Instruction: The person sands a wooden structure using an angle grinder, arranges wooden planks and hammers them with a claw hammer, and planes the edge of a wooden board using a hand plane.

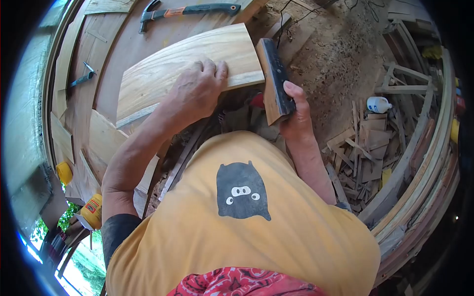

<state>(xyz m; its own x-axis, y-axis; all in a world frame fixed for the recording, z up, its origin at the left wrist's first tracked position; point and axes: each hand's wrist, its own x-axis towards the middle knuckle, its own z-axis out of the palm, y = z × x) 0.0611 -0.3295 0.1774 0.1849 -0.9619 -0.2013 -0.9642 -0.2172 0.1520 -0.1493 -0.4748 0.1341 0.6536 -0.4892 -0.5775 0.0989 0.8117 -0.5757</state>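
Observation:
A pale wooden board (192, 56) with visible grain lies on the workbench (143, 29). My left hand (200, 89) rests on its near edge, the fingers bent over the top face and pressed together. Beside the board's right end, my right hand (297, 106) grips a wooden block with a dark face (279, 74). The thumb lies along the block's lower part, and the other fingers are hidden behind it. The block stands close to the board's end; whether the two touch is hard to tell.
A hammer (190, 11) lies beyond the board. Further left is a small teal-handled tool (82, 79). Yellow containers, one a labelled bottle (91, 212), stand at the lower left. On the right are scrap wood (373, 143), a white bottle (378, 104) and long planks (419, 182).

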